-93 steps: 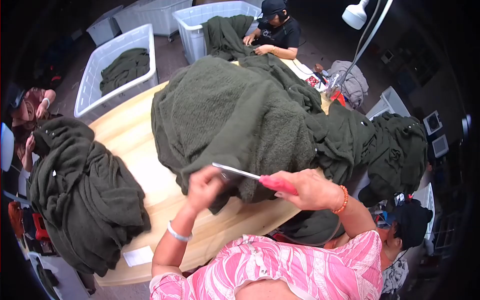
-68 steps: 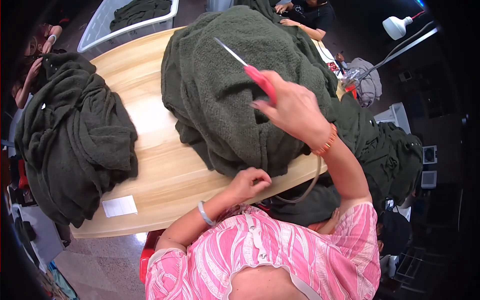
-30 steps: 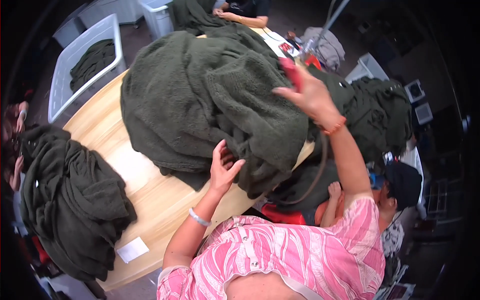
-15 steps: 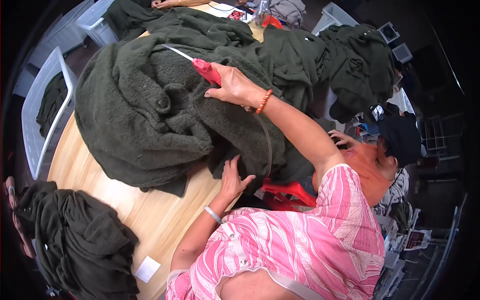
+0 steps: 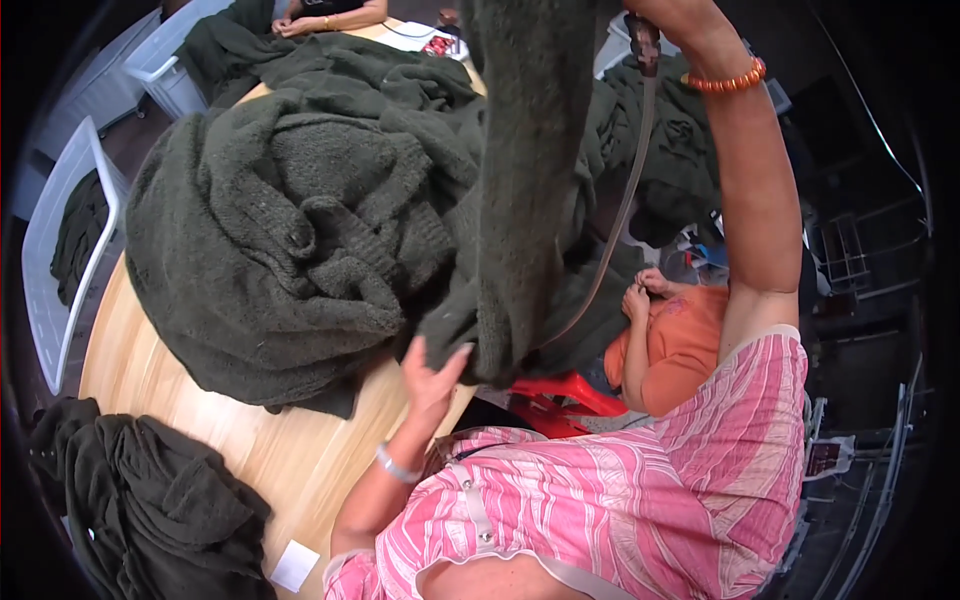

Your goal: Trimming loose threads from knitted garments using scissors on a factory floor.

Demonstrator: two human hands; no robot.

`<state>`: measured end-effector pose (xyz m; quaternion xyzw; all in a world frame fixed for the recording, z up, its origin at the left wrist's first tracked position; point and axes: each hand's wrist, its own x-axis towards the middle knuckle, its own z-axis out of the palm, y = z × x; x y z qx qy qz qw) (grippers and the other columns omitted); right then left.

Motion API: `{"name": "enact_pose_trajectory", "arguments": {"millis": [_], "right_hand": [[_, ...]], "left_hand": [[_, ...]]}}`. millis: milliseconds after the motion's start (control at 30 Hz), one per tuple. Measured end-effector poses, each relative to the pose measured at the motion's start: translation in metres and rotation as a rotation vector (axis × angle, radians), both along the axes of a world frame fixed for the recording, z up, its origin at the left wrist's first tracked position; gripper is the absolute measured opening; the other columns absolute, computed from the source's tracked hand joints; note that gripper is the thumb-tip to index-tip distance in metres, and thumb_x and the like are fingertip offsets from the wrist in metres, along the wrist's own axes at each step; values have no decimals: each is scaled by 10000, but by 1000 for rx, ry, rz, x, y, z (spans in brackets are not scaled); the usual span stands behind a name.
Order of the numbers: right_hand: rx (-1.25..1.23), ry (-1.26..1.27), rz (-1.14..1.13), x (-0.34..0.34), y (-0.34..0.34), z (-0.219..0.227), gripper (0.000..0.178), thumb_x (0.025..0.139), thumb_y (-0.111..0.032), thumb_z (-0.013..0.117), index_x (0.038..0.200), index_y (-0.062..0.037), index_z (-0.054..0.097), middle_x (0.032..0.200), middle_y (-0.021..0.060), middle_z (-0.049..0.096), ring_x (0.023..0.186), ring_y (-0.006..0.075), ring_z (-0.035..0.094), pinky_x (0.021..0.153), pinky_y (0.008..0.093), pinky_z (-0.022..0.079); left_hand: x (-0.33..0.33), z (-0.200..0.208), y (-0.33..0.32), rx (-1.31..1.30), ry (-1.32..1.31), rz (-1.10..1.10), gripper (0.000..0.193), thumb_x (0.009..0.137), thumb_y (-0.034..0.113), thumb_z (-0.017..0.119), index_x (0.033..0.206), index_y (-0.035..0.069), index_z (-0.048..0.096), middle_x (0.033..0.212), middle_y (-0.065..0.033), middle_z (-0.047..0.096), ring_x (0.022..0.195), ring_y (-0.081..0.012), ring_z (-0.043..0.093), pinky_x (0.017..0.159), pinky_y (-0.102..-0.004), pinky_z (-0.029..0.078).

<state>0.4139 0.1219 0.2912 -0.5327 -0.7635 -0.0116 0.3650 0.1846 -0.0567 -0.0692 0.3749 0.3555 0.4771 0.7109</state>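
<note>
My right hand (image 5: 678,18) is raised at the top edge, partly cut off by the frame. It is closed on the air blow gun, whose metal hose fitting (image 5: 643,42) shows below the hand. A thin clear hose (image 5: 622,215) trails down from it. Beside it a long piece of dark green fleecy knit fabric (image 5: 530,180) hangs upright, its upper end out of view. My left hand (image 5: 430,388) is low at the table edge by the fabric's bottom, thumb and fingers apart; whether it touches the cloth I cannot tell. Left of it lies a large heap of the same fabric (image 5: 270,250).
The round wooden table (image 5: 225,425) carries a second dark green pile (image 5: 160,500) and a white paper slip (image 5: 295,566). White bins (image 5: 62,260) stand at left. A person in orange (image 5: 680,340) sits at right near a red stool (image 5: 565,395); another person's hands (image 5: 300,25) rest at the far side.
My right hand has risen up and right with the air blow gun, and a length of dark green fabric now hangs raised. My left hand has shifted slightly left and down.
</note>
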Motion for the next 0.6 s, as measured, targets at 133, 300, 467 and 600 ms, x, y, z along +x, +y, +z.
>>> {"name": "enact_pose_trajectory", "arguments": {"millis": [133, 300, 467, 600], "right_hand": [[203, -108, -82, 14, 38, 17, 435, 746, -132, 773, 1108, 33, 598, 849, 7, 600, 770, 89, 534, 743, 272, 480], [464, -8, -100, 18, 104, 1, 455, 747, -155, 743, 1131, 32, 586, 962, 168, 687, 889, 257, 664, 835, 368, 497], [151, -247, -374, 85, 160, -76, 465, 764, -268, 722, 1126, -15, 577, 1057, 246, 647, 1000, 390, 623, 836, 427, 515], [-666, -211, -430, 85, 134, -156, 412, 828, -278, 701, 1126, -16, 591, 973, 213, 682, 863, 326, 685, 771, 438, 529]], "left_hand": [[-102, 96, 53, 154, -252, 585, 236, 859, -22, 618, 1095, -3, 617, 1041, -94, 652, 927, -181, 625, 865, -322, 511], [-181, 142, 53, 500, -195, 1009, 289, 923, 12, 575, 1201, -63, 597, 1166, -158, 647, 1050, -279, 638, 949, -423, 535], [-163, 82, 55, 205, -93, 629, 541, 848, -68, 616, 1363, -18, 459, 1304, -150, 565, 1171, -258, 571, 1048, -377, 436], [-134, 33, 39, -317, -274, 95, 626, 805, -44, 701, 1370, -17, 434, 1312, -113, 552, 1188, -257, 554, 1032, -392, 451]]}}
